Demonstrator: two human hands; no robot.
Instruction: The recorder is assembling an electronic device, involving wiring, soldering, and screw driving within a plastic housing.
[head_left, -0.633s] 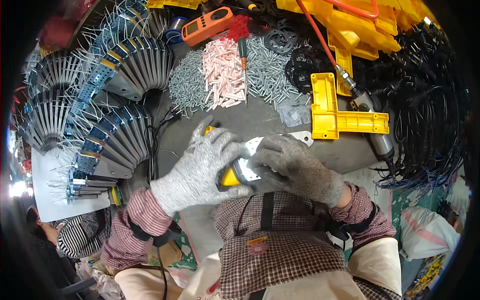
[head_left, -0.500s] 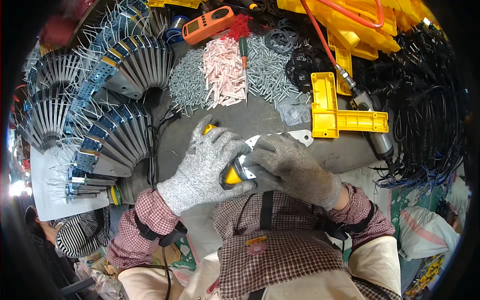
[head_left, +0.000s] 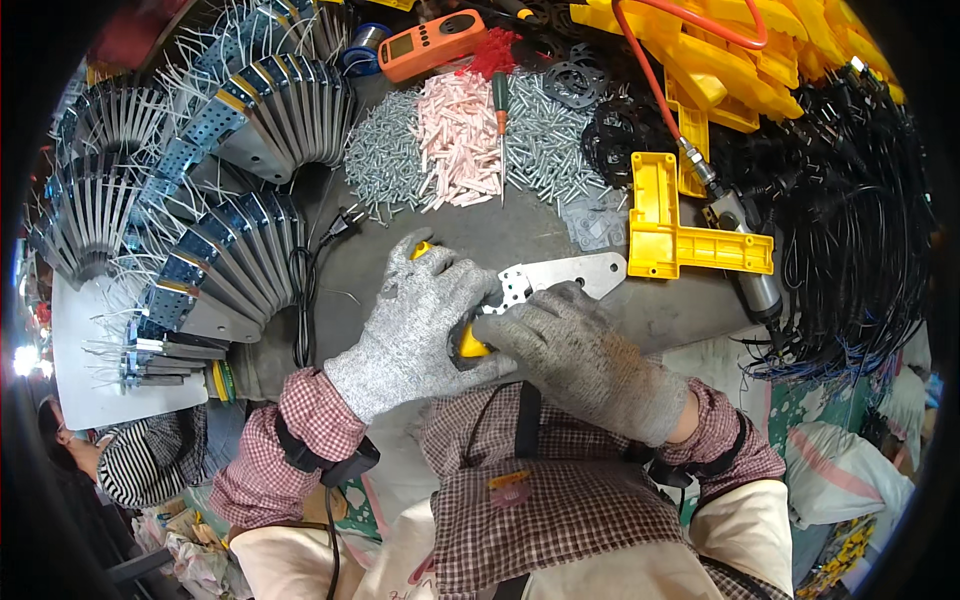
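My left hand (head_left: 425, 325), in a light grey knit glove, is wrapped around a yellow plastic housing (head_left: 472, 345). Another bit of yellow shows at its fingertips. My right hand (head_left: 595, 360), in a darker, stained glove, has its fingers bent and pressed together against the near side of that housing. Whatever those fingers pinch is hidden. Just beyond both hands lies a flat grey metal plate (head_left: 580, 270) with a rounded, holed end to the right and a perforated piece (head_left: 514, 287) at its left end.
Yellow housing halves (head_left: 655, 215) and an air screwdriver (head_left: 755, 285) with a red hose lie right, beside black cords (head_left: 850, 240). Farther back are screws (head_left: 385, 150), pink sleeves (head_left: 460, 140), a screwdriver (head_left: 501, 115) and an orange meter (head_left: 432, 42). Fanned metal plates (head_left: 225, 265) stand left.
The right fingers have shifted slightly toward me, and the plate's perforated left end now shows more plainly. A shiny metal part seen at the right fingertips before is now hidden.
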